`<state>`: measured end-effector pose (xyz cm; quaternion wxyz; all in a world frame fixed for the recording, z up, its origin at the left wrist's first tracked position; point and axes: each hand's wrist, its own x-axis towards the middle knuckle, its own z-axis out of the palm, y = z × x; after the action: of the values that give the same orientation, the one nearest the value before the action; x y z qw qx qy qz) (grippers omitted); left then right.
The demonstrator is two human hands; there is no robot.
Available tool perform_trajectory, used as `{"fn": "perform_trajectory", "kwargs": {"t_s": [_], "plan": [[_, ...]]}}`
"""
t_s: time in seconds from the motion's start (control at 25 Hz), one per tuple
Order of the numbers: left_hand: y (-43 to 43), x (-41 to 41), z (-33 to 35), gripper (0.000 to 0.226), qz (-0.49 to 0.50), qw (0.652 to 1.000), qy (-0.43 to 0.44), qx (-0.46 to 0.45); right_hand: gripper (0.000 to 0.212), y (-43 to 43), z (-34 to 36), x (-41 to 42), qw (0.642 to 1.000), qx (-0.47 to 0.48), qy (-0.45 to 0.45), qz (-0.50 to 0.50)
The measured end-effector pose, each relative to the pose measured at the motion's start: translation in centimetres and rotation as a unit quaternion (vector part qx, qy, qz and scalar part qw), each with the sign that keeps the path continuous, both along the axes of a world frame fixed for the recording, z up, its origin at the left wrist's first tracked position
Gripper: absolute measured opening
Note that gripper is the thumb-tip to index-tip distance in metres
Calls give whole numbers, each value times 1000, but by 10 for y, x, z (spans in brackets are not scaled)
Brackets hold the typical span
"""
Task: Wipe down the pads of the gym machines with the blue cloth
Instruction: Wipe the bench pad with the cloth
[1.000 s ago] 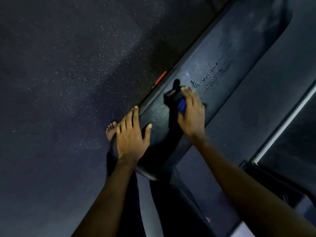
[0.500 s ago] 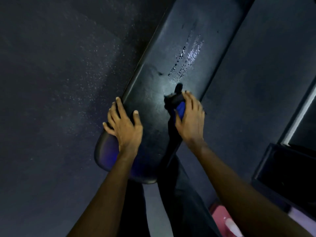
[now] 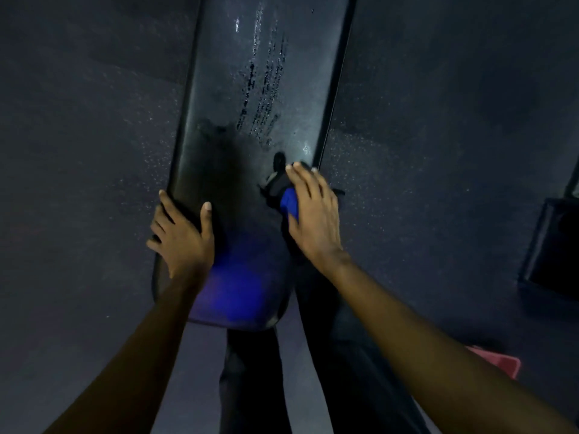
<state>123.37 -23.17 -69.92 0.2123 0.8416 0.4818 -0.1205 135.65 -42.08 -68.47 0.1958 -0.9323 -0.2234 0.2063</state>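
A long black padded bench (image 3: 250,126) runs from the top of the view down to my legs. Wet streaks and droplets glisten on its upper middle. My right hand (image 3: 313,214) lies on the blue cloth (image 3: 289,203) and presses it onto the pad near the right edge, fingers laid over the bunched cloth. My left hand (image 3: 183,234) grips the pad's left edge, thumb on top, fingers wrapped over the side. A blue glow shows on the pad's near end.
Dark speckled rubber floor (image 3: 94,151) lies on both sides of the bench. A dark box-like machine base (image 3: 551,249) stands at the right. A pink object (image 3: 498,363) lies on the floor at the lower right. My dark trouser legs stand below the bench end.
The view has swung so the bench now runs almost straight up. My right hand with the cloth sits closer to the pad's right edge. My left hand keeps its grip on the left edge.
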Motion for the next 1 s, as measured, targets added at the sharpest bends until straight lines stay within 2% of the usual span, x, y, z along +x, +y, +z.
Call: {"fn": "perform_trajectory", "kwargs": {"t_s": [0.08, 0.2, 0.24, 0.36, 0.48, 0.6, 0.68, 0.72, 0.84, 0.92, 1.0], "plan": [[-2, 0, -1, 89, -1, 1000, 8, 7, 77, 14, -4, 19, 991, 39, 7, -130], [-3, 2, -2, 90, 2, 1000, 18, 8, 64, 25, -7, 19, 937, 107, 14, -332], [-2, 2, -2, 90, 0, 1000, 22, 10, 63, 25, -5, 8, 928, 114, 21, -354], [0, 3, 0, 89, -3, 1000, 30, 1, 62, 13, -1, -22, 939, 130, 55, -313], [3, 2, -1, 89, -6, 999, 38, -10, 57, 15, -14, 17, 913, 176, 61, -362], [7, 2, -5, 94, -1, 999, 46, -10, 53, 33, -22, 63, 892, 175, 28, -416], [7, 2, -4, 94, 2, 999, 50, -17, 57, 32, -16, 53, 910, 160, 15, -382], [7, 2, -2, 93, 5, 999, 48, -21, 61, 25, -9, 40, 930, 146, 21, -335], [6, 3, 1, 92, 12, 999, 40, -25, 74, 7, 2, 4, 992, 69, 21, -106], [8, 4, 0, 93, 16, 998, 42, -36, 71, 12, -3, 12, 999, 40, -20, -3], [11, 3, 1, 96, 22, 998, 42, -52, 68, 31, -6, 32, 999, 29, -43, -7]]}}
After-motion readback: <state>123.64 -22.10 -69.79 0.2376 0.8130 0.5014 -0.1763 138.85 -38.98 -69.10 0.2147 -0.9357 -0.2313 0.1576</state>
